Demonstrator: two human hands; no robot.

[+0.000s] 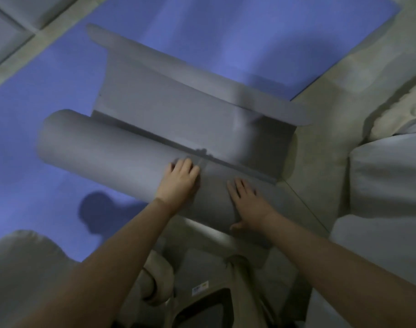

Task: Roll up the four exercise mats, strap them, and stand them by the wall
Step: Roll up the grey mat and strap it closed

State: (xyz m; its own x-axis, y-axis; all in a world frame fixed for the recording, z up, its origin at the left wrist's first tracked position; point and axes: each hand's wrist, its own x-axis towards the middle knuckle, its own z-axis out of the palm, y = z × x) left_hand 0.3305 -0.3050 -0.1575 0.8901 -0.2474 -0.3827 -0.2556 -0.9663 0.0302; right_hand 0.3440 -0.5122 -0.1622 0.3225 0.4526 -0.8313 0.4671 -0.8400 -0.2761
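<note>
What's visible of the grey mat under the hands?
The grey mat looks matte and foam-like and is partly rolled. A thick roll lies diagonally, mostly on the blue surface, with its unrolled flat stretch running away from the person. The left hand and right hand press flat on the roll's right half.

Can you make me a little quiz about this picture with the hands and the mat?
1. True or false: the left hand and the right hand both press flat on the grey mat.
2. Pick one: the mat underneath is A) red, B) blue, C) green.
3. Fill the gap: the grey mat is only partly ____; a flat part lies beyond the hands.

Key: 1 true; 2 B; 3 rolled.
</note>
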